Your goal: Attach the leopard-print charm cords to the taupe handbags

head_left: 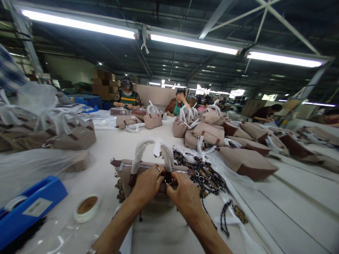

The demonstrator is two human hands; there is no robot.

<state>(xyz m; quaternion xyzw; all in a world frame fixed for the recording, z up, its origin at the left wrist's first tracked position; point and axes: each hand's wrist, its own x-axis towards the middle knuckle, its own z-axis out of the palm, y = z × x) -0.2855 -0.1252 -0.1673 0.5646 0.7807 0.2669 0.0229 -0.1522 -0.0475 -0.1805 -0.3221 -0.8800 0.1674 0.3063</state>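
Note:
A taupe handbag (124, 171) with brown trim lies on the white table in front of me, its handles (152, 150) wrapped in white foam. My left hand (147, 185) is curled over the bag's front, a ring on one finger. My right hand (184, 195) is closed beside it, pinching a metal ring (168, 181) at the base of the handle. Both hands touch the bag and nearly meet. A heap of leopard-print straps (205, 173) with metal rings lies just right of the bag.
A roll of tape (87, 208) and a blue tray (29, 208) sit at the left. Clear plastic bags (34, 165) and several more handbags (246, 160) cover the table. Two people (127, 97) sit at the far side; another person leans at the right.

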